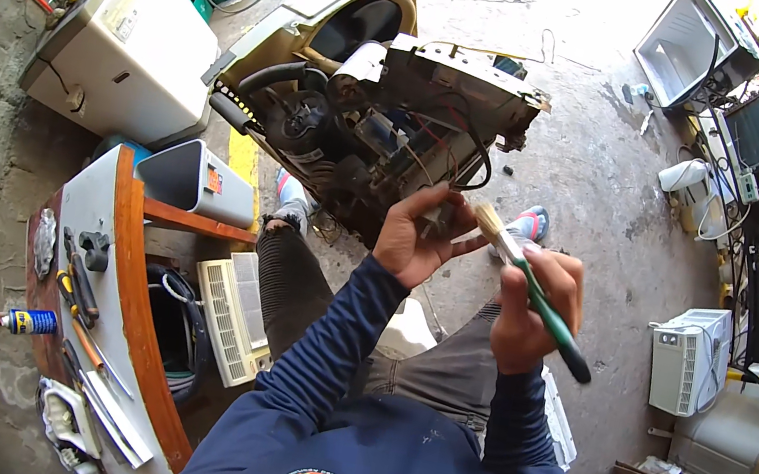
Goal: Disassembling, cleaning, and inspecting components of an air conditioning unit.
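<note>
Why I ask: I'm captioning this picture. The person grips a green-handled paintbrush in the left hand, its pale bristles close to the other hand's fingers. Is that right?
Not quite: the head view shows the green-handled paintbrush in the right hand. Its pale bristles are close to the left hand.

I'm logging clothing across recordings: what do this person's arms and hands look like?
The left hand and right hand are bare, with no gloves visible. The left sleeve and right sleeve are long and dark navy blue, gathered in ridged folds along the forearms, with no markings visible on them.
</note>
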The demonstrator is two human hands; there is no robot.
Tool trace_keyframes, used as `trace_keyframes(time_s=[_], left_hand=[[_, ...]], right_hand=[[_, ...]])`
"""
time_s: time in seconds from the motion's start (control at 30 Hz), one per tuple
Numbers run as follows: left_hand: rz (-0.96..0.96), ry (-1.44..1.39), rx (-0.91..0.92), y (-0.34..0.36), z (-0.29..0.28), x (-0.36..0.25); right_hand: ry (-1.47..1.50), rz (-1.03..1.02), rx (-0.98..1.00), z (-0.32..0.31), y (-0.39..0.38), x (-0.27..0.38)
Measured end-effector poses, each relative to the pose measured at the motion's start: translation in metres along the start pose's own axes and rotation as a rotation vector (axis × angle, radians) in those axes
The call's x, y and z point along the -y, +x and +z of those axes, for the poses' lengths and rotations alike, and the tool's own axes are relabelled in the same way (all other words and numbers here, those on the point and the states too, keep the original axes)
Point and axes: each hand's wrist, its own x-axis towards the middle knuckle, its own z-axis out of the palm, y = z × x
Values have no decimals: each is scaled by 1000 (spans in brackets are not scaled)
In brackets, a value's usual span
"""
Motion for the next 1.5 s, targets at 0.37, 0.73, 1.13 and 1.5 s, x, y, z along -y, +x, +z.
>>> trace_keyframes(time_s=[0.37,0.73,1.13,1.5], left_hand=[[62,29,-109,-9,30,4],[72,122,-112,-14,28,6],[149,261,-89,-15,12,-14],[-55,221,-145,-48,-43,27]], right_hand=[[60,-34,158,1,-13,3],[124,-186,115,14,3,-8],[-112,73,590,12,6,-18],[-102,569,795,14,-70,-40]])
